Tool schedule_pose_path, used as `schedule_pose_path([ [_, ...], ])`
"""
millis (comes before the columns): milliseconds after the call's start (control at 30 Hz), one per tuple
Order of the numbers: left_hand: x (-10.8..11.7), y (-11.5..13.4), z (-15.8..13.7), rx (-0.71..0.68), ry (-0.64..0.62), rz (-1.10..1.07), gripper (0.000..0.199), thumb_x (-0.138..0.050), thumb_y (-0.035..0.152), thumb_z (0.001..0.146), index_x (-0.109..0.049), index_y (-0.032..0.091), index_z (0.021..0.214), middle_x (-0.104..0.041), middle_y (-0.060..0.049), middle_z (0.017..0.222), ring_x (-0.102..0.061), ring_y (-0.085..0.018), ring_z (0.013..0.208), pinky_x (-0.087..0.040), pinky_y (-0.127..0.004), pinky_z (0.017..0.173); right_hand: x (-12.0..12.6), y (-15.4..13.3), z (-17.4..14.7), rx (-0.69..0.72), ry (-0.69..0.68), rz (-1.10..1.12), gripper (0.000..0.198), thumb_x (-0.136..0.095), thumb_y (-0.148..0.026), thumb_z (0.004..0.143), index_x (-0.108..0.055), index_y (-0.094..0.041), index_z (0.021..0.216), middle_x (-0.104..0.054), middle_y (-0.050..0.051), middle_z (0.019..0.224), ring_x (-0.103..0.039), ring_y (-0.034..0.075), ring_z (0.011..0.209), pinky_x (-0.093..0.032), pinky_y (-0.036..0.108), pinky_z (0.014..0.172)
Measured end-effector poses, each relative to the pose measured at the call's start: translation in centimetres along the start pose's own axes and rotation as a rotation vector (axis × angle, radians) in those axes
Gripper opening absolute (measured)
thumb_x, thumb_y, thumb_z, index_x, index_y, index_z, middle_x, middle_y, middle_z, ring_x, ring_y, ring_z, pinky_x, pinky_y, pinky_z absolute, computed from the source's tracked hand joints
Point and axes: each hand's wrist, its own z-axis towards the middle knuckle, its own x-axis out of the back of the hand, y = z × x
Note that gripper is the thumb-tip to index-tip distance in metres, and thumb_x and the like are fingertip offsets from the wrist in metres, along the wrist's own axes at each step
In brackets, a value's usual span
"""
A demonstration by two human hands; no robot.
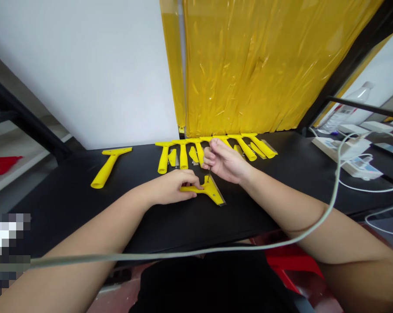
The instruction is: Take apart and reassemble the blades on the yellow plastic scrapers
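A yellow scraper (211, 190) with a metal blade along its wide head lies on the black table in front of me. My left hand (186, 184) is closed around its handle and holds it against the tabletop. Above the scraper head, my right hand (224, 161) is closed on a thin dark screwdriver-like tool (209, 174). The tool's tip points down at a screw spot on the head; its upper part is hidden in my fingers. Behind my hands stretches a row of yellow scraper handles (162, 158), with small yellow clamp plates (172, 157) and blades between them.
A lone yellow handle (106, 169) lies at the left on the black table (144, 234). White power strips (353, 158) and a plastic bottle (348, 106) are at the right. A pale cable (216, 250) crosses in front of my arms. Yellow plastic sheeting (264, 65) hangs behind.
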Motion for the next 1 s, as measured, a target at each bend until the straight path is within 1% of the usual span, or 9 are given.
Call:
schedule_pose_path([
  [100, 0.0, -0.1, 0.0, -0.001, -0.001, 0.001, 0.017, -0.070, 0.023, 0.092, -0.077, 0.020, 0.107, -0.069, -0.007, 0.104, -0.065, -0.019, 0.093, -0.051, -0.033, 0.087, 0.0, -0.3, 0.0, -0.012, 0.032, -0.039, 0.027, -0.070, -0.035, 0.100, -0.053, -0.021, 0.083, -0.058, -0.003, 0.079, -0.055, 0.013, 0.071, -0.052, 0.030, 0.073],
  [233, 0.1, 0.0, 0.1, -0.002, -0.001, 0.005, 0.018, -0.070, 0.023, 0.092, -0.078, 0.020, 0.108, -0.070, -0.006, 0.105, -0.065, -0.019, 0.094, -0.051, -0.034, 0.089, -0.1, -0.2, -0.1, -0.043, -0.003, -0.031, 0.027, -0.061, -0.045, 0.105, -0.057, -0.023, 0.090, -0.036, -0.010, 0.057, -0.034, 0.011, 0.052, -0.048, 0.028, 0.066],
  [300, 0.1, 0.1, 0.1, -0.001, -0.003, 0.000, 0.017, -0.070, 0.023, 0.092, -0.077, 0.020, 0.107, -0.069, -0.006, 0.105, -0.065, -0.019, 0.094, -0.051, -0.033, 0.088, -0.1, -0.1, -0.1, -0.012, -0.022, -0.006, 0.023, -0.065, -0.042, 0.104, -0.056, -0.024, 0.092, -0.040, -0.009, 0.060, -0.037, 0.011, 0.054, -0.047, 0.027, 0.066],
  [433, 0.1, 0.2, 0.1, 0.007, -0.007, 0.000, 0.016, -0.070, 0.022, 0.092, -0.077, 0.019, 0.106, -0.069, -0.006, 0.104, -0.065, -0.019, 0.093, -0.051, -0.032, 0.087, 0.1, 0.0, -0.1, 0.009, 0.028, -0.026, 0.023, -0.072, -0.032, 0.099, -0.054, -0.022, 0.087, -0.061, -0.002, 0.084, -0.055, 0.013, 0.072, -0.051, 0.029, 0.071],
  [533, 0.2, 0.2, 0.0, 0.010, -0.008, 0.012, 0.019, -0.069, 0.021, 0.092, -0.077, 0.020, 0.108, -0.070, -0.006, 0.105, -0.066, -0.020, 0.095, -0.051, -0.033, 0.088, 0.2, -0.2, 0.0, -0.049, 0.034, -0.034, 0.028, -0.065, -0.040, 0.103, -0.057, -0.021, 0.085, -0.050, -0.006, 0.067, -0.045, 0.011, 0.059, -0.050, 0.029, 0.068],
  [600, 0.3, 0.2, 0.0, 0.013, -0.003, 0.019, 0.018, -0.069, 0.020, 0.091, -0.077, 0.021, 0.107, -0.070, -0.006, 0.106, -0.067, -0.020, 0.097, -0.051, -0.033, 0.090, 0.3, -0.6, 0.0, -0.071, 0.006, -0.017, 0.032, -0.058, -0.047, 0.106, -0.057, -0.022, 0.086, -0.031, -0.010, 0.055, -0.028, 0.010, 0.049, -0.045, 0.026, 0.062],
  [667, 0.5, 0.2, -0.2, 0.016, 0.004, 0.027, 0.014, -0.069, 0.019, 0.091, -0.076, 0.020, 0.104, -0.070, -0.006, 0.107, -0.067, -0.020, 0.098, -0.051, -0.033, 0.091, 0.4, -1.1, -0.2, -0.059, -0.021, 0.008, 0.036, -0.051, -0.052, 0.108, -0.056, -0.023, 0.088, -0.022, -0.011, 0.054, -0.017, 0.010, 0.048, -0.039, 0.024, 0.058],
  [800, 0.8, 0.1, -0.4, 0.024, 0.013, 0.026, 0.007, -0.068, 0.019, 0.091, -0.072, 0.019, 0.097, -0.070, -0.006, 0.106, -0.067, -0.019, 0.097, -0.051, -0.030, 0.089, 0.4, -2.1, -0.9, -0.130, -0.147, -0.008, 0.041, -0.044, -0.055, 0.109, -0.048, -0.024, 0.084, -0.022, -0.009, 0.057, -0.018, 0.011, 0.050, -0.034, 0.024, 0.055],
  [1000, 0.8, 0.0, -0.3, 0.027, 0.023, -0.010, 0.007, -0.068, 0.025, 0.092, -0.070, 0.019, 0.095, -0.070, -0.007, 0.105, -0.068, -0.019, 0.095, -0.052, -0.030, 0.087, -0.2, -1.8, -1.5, -0.220, -0.339, -0.083, 0.034, -0.058, -0.052, 0.100, -0.047, -0.024, 0.084, -0.028, -0.007, 0.063, -0.025, 0.012, 0.054, -0.034, 0.027, 0.060],
])
